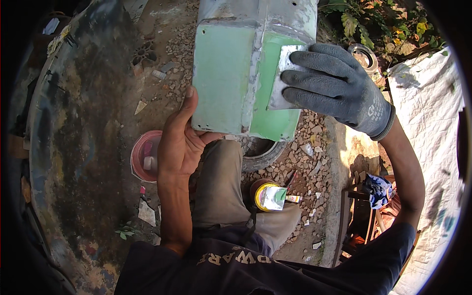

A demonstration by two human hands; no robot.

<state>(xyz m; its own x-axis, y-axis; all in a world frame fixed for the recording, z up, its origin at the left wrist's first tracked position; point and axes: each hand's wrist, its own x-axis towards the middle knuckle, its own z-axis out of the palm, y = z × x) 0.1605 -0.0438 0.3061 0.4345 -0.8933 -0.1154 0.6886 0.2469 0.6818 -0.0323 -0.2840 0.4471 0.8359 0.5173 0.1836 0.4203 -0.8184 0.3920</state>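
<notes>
A pale green metal panel (221, 73) with a raised centre ridge and grey-white smears of paste stands upright in front of me. My left hand (181, 140), bare, grips its lower left corner, thumb up along the side edge and fingers underneath. In a grey work glove, my right hand (339, 81) is closed on a flat, paste-smeared putty spreader (277, 91). Its fingers lie across the spreader, which rests against the brighter green right half of the panel. The gloved thumb is hidden.
Below the panel are a tyre (265, 161) and a yellow-rimmed tin (259, 197) with a smeared plate on top. A pinkish bucket (138, 156) stands left of my forearm. A large stained surface (83, 147) fills the left; a white sheet (432, 147) hangs at right.
</notes>
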